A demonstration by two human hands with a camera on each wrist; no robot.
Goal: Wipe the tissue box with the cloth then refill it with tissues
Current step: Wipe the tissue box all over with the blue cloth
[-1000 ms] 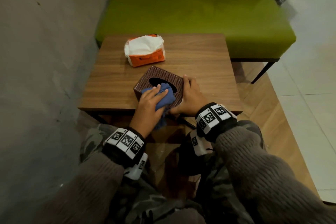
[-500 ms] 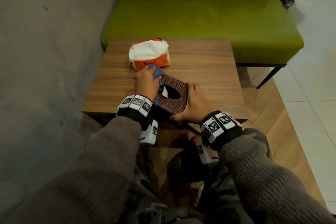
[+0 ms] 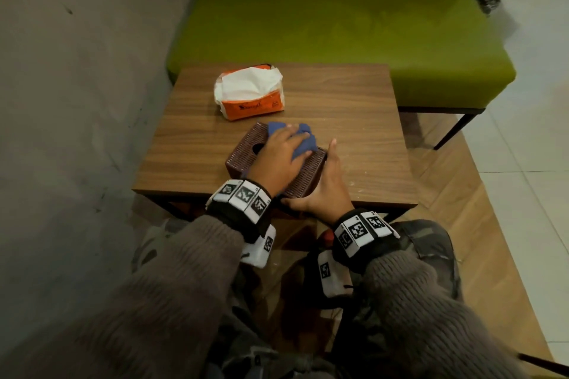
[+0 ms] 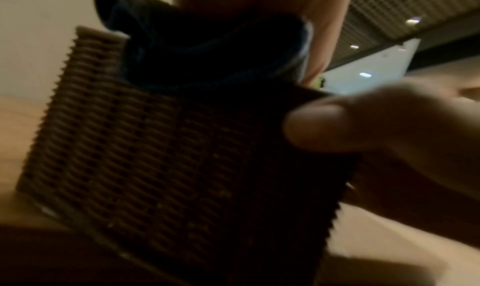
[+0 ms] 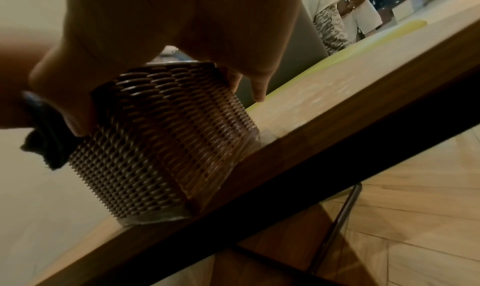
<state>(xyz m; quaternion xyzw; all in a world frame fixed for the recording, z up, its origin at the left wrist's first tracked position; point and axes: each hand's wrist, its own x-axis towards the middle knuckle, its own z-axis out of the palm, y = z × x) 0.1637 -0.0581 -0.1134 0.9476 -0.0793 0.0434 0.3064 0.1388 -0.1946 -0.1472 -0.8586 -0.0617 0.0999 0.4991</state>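
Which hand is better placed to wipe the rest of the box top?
Left, most likely. The left hand presses the blue cloth onto the top of the tissue box; the right hand holds no cloth and lies along the box's right side, bracing it.
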